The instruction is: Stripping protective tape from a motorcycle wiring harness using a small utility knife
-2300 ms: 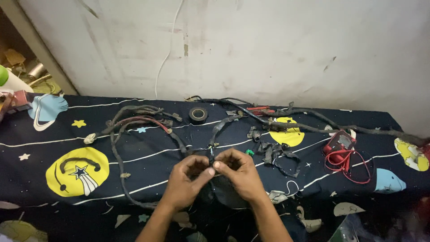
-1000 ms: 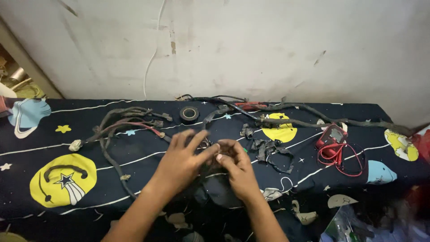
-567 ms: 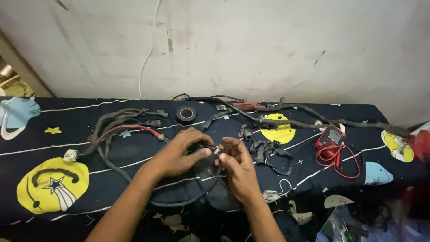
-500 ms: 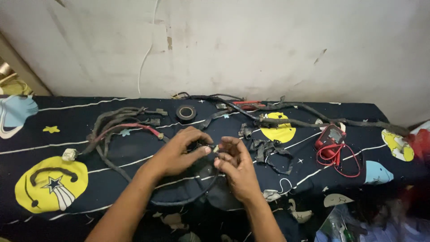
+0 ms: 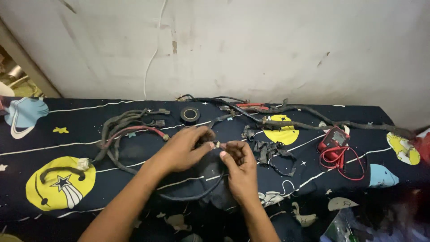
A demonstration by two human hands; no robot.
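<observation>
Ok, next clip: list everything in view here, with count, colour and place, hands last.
Cloth: one, dark blue with yellow and light-blue space pictures, covering the surface.
Wall: one, off-white, scuffed, behind.
Wire bundle: one, black and red, left of centre.
Tape roll: one, black, back centre.
Long harness: one, black, along the back right.
Black scraps: several, right of the hands.
Meter: one, red, with red leads, right.
Small connector: one, pale, between the fingertips.
Left hand: pinching the connector.
Right hand: pinching it from the other side.
</observation>
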